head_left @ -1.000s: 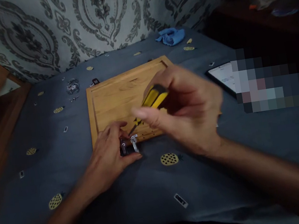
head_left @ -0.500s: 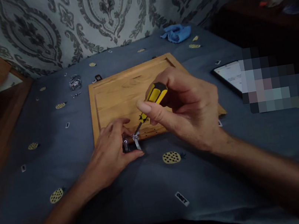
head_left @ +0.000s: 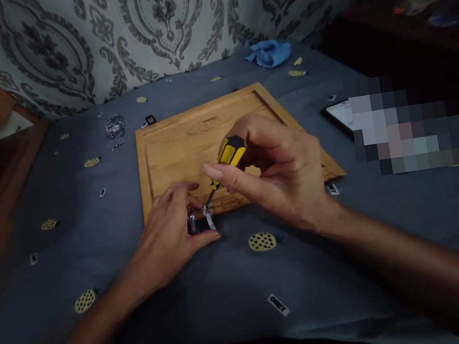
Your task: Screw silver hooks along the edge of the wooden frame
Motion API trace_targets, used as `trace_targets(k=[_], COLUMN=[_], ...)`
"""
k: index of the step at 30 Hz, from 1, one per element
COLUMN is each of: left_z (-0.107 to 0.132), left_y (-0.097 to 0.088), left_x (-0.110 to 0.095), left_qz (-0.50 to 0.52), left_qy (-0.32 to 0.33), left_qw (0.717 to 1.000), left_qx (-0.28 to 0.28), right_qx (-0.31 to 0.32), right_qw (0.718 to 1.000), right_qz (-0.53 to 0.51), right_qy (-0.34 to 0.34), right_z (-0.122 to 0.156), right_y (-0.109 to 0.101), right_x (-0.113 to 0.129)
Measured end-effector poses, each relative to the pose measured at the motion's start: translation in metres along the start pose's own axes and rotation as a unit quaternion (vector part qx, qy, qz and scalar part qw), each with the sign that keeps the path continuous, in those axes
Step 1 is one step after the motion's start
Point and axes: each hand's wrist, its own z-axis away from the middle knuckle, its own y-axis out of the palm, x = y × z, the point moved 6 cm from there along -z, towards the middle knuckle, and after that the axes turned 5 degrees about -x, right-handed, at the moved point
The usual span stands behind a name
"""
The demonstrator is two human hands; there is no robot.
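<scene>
A wooden board [head_left: 183, 150] with a grooved border lies on the cloth. My right hand [head_left: 285, 169] grips a yellow and black screwdriver [head_left: 230, 152], tilted so that its tip meets a small shiny metal fitting [head_left: 209, 219] at the board's near edge. Whether the tip sits in a screw is too small to make out. My left hand [head_left: 167, 230] is closed around that fitting, fingers at its far side and thumb at its near side. Small dark holes show in the board's edge, right of the fitting.
Loose metal pieces [head_left: 114, 127] lie left of the board, with small screws [head_left: 117, 146] near them. A dark clasp [head_left: 150, 119] is at the board's far edge. A blue cloth [head_left: 270, 54] lies at the back, a phone [head_left: 339, 115] on the right. A patterned curtain [head_left: 106, 41] hangs behind.
My right hand and the screwdriver handle have shifted a little left and down, the tip staying at the fitting. My left hand holds its place. The view has moved slightly.
</scene>
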Motion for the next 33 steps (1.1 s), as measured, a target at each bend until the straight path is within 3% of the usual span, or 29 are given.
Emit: trace_targets(k=[12,16,23,30,33], left_z=[-0.002,-0.002,-0.001,-0.002,-0.003], left_y=[0.001,0.001,0.0,0.0,-0.001], left_x=[0.0,0.001,0.001,0.001,0.0], left_qz=[-0.007,0.001,0.01,0.01,0.022], left_qy=[0.011,0.006,0.018,-0.004,-0.016], left_qw=[1.0,1.0,1.0,1.0,1.0], left_qx=[-0.005,0.001,-0.008,0.003,0.008], right_qx=[0.068,0.09,0.202,0.073,-0.037], right_qw=[0.997,0.992,0.962,0.981,0.99], right_qz=[-0.04,-0.072,-0.129,-0.142,-0.108], right_qy=[0.007,0.047,0.132,0.107,0.077], right_z=[0.004,0.002,-0.002,-0.011,-0.014], right_y=[0.005,0.006,0.004,0.023,0.012], right_x=[0.004,0.001,-0.002,0.0,0.009])
